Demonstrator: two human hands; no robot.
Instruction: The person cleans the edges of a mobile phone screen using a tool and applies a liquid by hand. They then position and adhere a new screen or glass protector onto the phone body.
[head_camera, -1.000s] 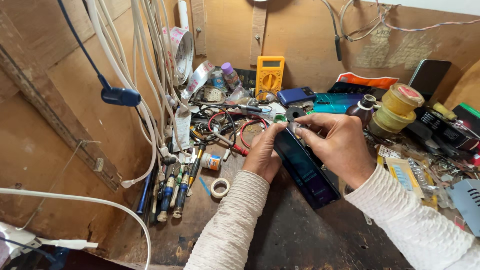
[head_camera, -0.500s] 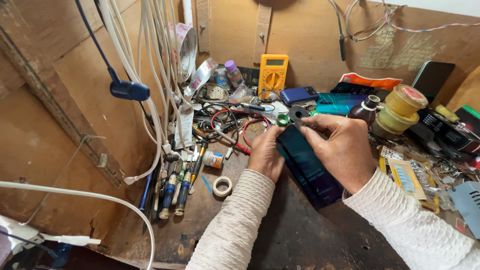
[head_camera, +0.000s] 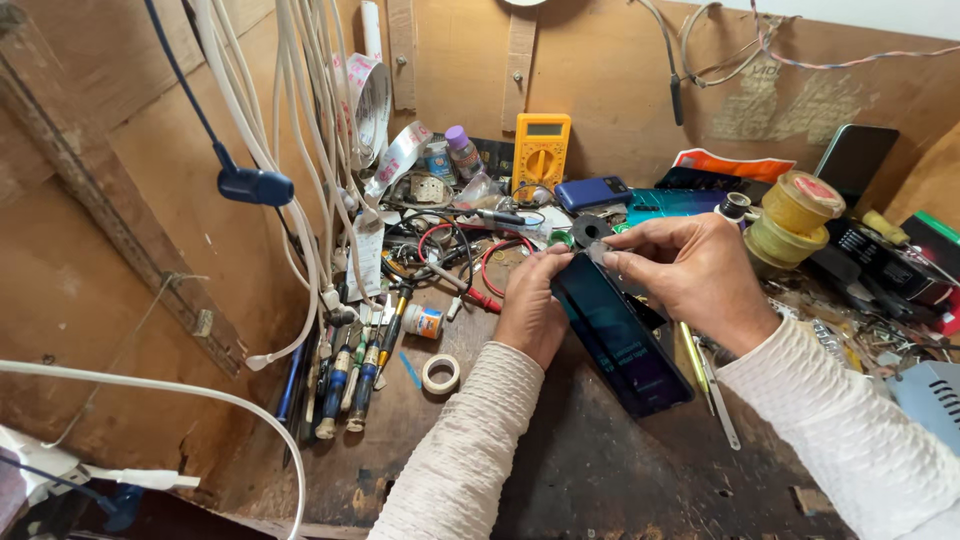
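Right now my left hand (head_camera: 532, 305) is wrapped around the upper left edge of a dark smartphone (head_camera: 617, 333), fingers closed on it, holding it tilted above the wooden workbench (head_camera: 600, 480) with its screen facing up at me. My right hand (head_camera: 690, 275) comes in from the other side, thumb and forefinger pinched together at the phone's top edge, touching the tip of my left thumb; whether something small sits in that pinch, I cannot tell.

Just beyond the phone lie red and black probe leads (head_camera: 470, 265), and behind them a yellow multimeter (head_camera: 541, 150) leans against the back board. A stack of yellow tape rolls (head_camera: 795, 220) stands near my right hand. To my left, a row of screwdrivers (head_camera: 350, 375) lies beside a small white tape roll (head_camera: 440, 373), and white cables (head_camera: 300, 150) hang down the wall.
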